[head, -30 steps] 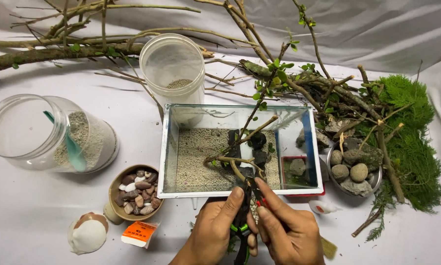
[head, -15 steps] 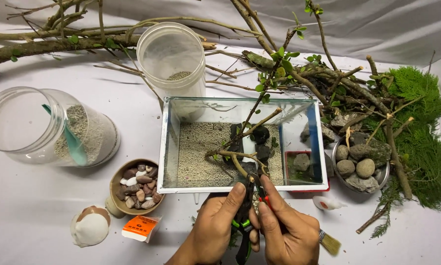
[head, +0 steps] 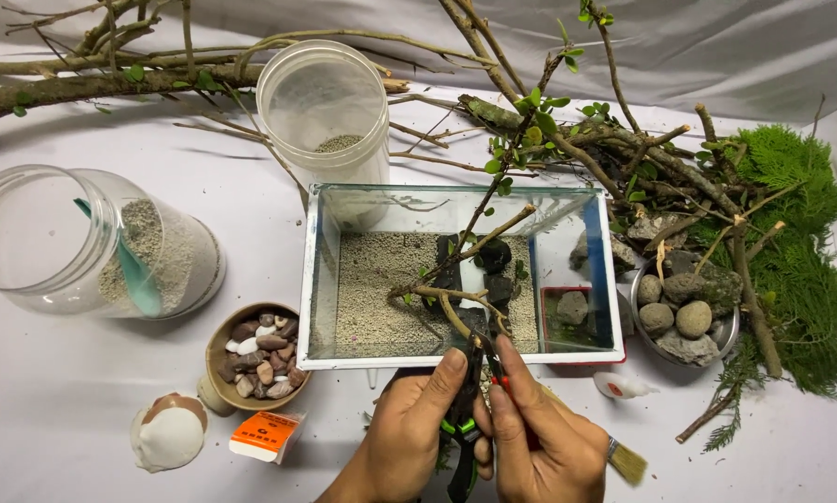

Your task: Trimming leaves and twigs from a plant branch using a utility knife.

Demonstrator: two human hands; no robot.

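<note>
Two hands meet at the near edge of the scene, just in front of the glass tank (head: 462, 359); our left hand (head: 409, 438) is closed around the black and green handles of a pair of pruning shears (head: 462, 424), and our right hand (head: 544, 442) pinches in beside it, thumb and forefinger close together on what looks like a red part of the tool, though we cannot tell exactly what they grip. Both hands touch each other around the shears, so neither is clearly the nearer; the blades point away from us, up over the near glass wall. Directly beyond the blades lies the forked twig (head: 456, 279); its thick base sits right at the blade tips at the near wall, and its long axis runs from there far and slightly right, rising out of the tank toward the leafy branches (head: 530, 130). Inside the tank the twig stands among dark stones (head: 493, 256) on a bed of pale gravel (head: 372, 289). Left of the tank we see a tipped jar of sand (head: 83, 242) with a teal scoop, a wooden bowl of pebbles (head: 258, 359) and a shell (head: 167, 433); behind it an upright jar (head: 324, 112); to the right a metal bowl of rocks (head: 684, 317), green moss (head: 791, 251) and, near our right wrist, a small brush (head: 628, 459).
</note>
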